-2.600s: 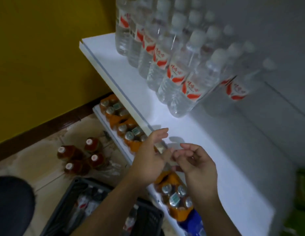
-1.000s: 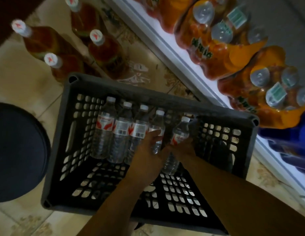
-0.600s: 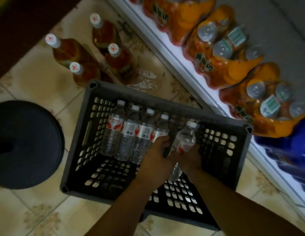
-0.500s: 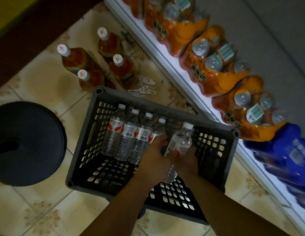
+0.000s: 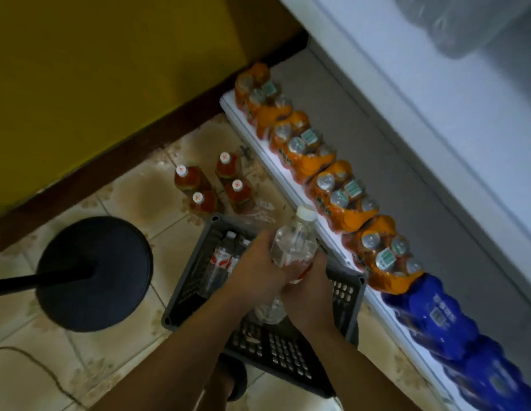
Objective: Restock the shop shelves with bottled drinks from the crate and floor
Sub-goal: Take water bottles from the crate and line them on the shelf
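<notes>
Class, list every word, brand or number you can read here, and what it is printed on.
None can be read.
Orange drink packs: green label print, blurred.
Blue pack: white print, blurred.
Crate water bottles: red-and-white labels, blurred.
Floor bottle caps: red mark, too small.

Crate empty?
No, capped water bottles stand in the crate against its far left wall.

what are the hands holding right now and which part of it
A clear plastic water bottle with a white cap, above the dark plastic crate. The left hand and right hand grip its lower body; neck and cap are free.
</notes>
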### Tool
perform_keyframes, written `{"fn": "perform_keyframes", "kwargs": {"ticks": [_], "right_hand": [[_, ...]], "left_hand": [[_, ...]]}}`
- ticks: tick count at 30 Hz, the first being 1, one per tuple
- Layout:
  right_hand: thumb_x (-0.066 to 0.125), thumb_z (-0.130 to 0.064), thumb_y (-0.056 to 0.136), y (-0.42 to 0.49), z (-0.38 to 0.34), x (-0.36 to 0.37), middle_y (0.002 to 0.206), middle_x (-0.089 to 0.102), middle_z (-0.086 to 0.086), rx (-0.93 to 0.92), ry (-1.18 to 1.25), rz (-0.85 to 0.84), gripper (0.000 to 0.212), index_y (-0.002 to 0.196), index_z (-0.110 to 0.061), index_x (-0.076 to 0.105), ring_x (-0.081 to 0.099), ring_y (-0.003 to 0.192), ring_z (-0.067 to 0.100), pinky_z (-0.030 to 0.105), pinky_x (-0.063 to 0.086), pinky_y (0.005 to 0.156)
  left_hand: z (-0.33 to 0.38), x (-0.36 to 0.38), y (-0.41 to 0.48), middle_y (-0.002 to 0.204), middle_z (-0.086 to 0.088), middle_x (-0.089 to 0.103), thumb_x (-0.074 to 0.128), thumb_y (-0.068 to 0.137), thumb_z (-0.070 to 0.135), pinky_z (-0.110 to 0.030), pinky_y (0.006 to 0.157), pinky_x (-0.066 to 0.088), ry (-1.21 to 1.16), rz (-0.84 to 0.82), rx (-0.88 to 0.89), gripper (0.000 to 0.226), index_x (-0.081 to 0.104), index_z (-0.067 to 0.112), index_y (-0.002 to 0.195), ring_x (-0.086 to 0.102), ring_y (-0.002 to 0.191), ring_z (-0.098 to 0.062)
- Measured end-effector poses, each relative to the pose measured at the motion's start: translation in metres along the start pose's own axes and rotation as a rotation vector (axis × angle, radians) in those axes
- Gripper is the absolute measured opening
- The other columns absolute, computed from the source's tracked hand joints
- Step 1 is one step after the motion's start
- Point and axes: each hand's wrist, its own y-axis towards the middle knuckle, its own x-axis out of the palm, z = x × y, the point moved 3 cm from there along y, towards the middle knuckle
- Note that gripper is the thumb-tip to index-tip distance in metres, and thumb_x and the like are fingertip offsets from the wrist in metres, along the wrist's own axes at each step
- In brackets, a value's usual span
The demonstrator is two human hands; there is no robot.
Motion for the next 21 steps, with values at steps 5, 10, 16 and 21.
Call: {"fn": "perform_keyframes", "kwargs": {"ticks": [5,10,16,21], "right_hand": [[0.082,-0.023,0.075,0.004,-0.089,-0.056,0.100,0.060,-0.029,-0.164,0.009,0.036,0.059,0.117,-0.038,0.044,0.058,0.088,-0.016,0.011,0.048,0.068],[0.081,-0.034,0.076,-0.003,-0.168,-0.114,0.089,0.063,-0.027,-0.232,0.114,0.134,0.055,0.113,-0.044,0.042,0.065,0.084,-0.002,0.014,0.049,0.063],[0.080,-0.044,0.073,-0.007,-0.235,-0.190,0.094,0.064,-0.036,-0.296,0.228,0.099,0.053,0.109,-0.054,0.043,0.064,0.089,-0.007,0.021,0.054,0.073],[0.080,-0.032,0.075,0.017,-0.245,-0.254,0.106,0.064,-0.031,-0.294,0.148,-0.117,0.055,0.119,-0.044,0.051,0.062,0.097,-0.008,0.017,0.055,0.081]], "left_hand": [[0.088,-0.027,-0.022,0.125,0.014,0.061,0.079,0.076,0.041,-0.016,0.084,0.050,0.008,0.097,0.169,0.066,0.045,0.029,0.131,0.060,0.107,-0.002],[0.184,-0.039,-0.045,0.117,0.016,0.063,0.079,0.076,0.042,-0.032,0.089,0.055,0.086,0.199,0.348,0.060,0.050,0.034,0.129,0.062,0.104,-0.004],[0.277,-0.037,-0.063,0.108,0.017,0.067,0.077,0.079,0.040,-0.015,0.078,0.052,0.051,0.235,0.562,0.053,0.056,0.032,0.127,0.062,0.096,0.005],[0.327,-0.016,-0.049,0.104,0.010,0.071,0.072,0.082,0.043,-0.042,0.090,0.056,-0.006,0.123,0.609,0.055,0.053,0.034,0.133,0.068,0.097,-0.009]]}}
